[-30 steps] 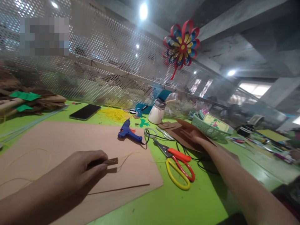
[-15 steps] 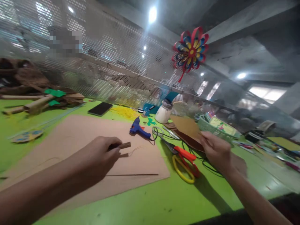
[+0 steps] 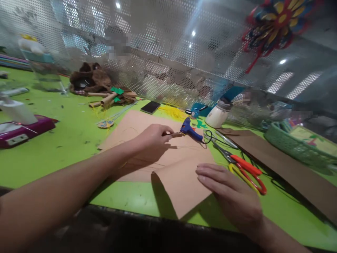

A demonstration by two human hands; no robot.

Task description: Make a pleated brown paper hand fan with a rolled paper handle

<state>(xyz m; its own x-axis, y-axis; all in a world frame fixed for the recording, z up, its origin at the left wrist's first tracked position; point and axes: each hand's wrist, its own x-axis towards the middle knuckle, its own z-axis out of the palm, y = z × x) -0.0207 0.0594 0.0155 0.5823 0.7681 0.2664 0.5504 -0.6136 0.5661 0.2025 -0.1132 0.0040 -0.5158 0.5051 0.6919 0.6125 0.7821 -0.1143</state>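
Note:
A small brown rolled piece (image 3: 176,135) is pinched in my left hand (image 3: 158,137), above a large sheet of brown paper (image 3: 137,121). Its far end appears beside the nozzle of a blue glue gun (image 3: 191,130), though I cannot tell if they touch. My right hand (image 3: 231,189) grips a lifted brown paper piece (image 3: 181,186) at its right side, fingers on top and thumb hidden. Whether this piece belongs to the large sheet or lies over it, I cannot tell. Close to that hand are scissors (image 3: 243,167) with orange and yellow handles.
Right of the scissors, a long brown board (image 3: 279,165) runs beside a green basket (image 3: 297,146). A white bottle (image 3: 218,114) and a phone (image 3: 150,107) stand or lie farther back. At left is a purple power strip (image 3: 44,124). The table's front edge (image 3: 147,216) crosses below my hands.
My right hand has left the brown board at the right and now holds the lifted paper nearer the front edge. The view has swung left; my left hand still pinches the rolled piece.

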